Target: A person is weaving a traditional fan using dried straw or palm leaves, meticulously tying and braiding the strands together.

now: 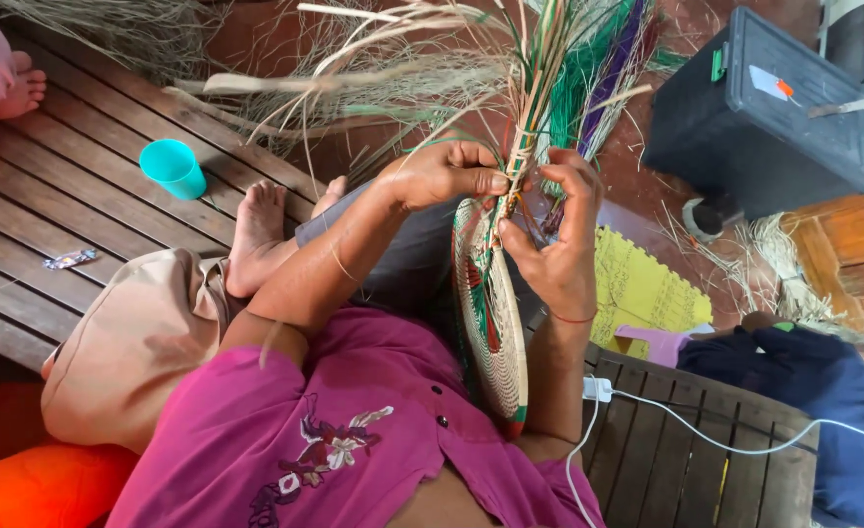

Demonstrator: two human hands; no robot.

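- Head view: your left hand [451,174] pinches the bundle of loose straw strands [559,68] right where it meets the rim of the woven disc [490,313]; fingers closed tight on the strands.
- Your right hand [554,244] is curled around the disc's upper edge, thumb and fingers closed on the weave just beside the left-hand pinch.
- Disc stands on edge over your lap, between both forearms, bottom rim near your pink shirt [354,430].
- Handling, as a guess: light, the coiled part fairly stiff, the free strands springy and brittle. Hold at the rim close to the working point, not by the loose ends.
- Teal cup [173,168] stands on the wooden slats [80,196], well apart on your left.
- Small silvery wrapper [70,259] lies on the slats nearer you.
- Dark plastic box [764,108] at upper right, green latch, pale sticker on its lid.
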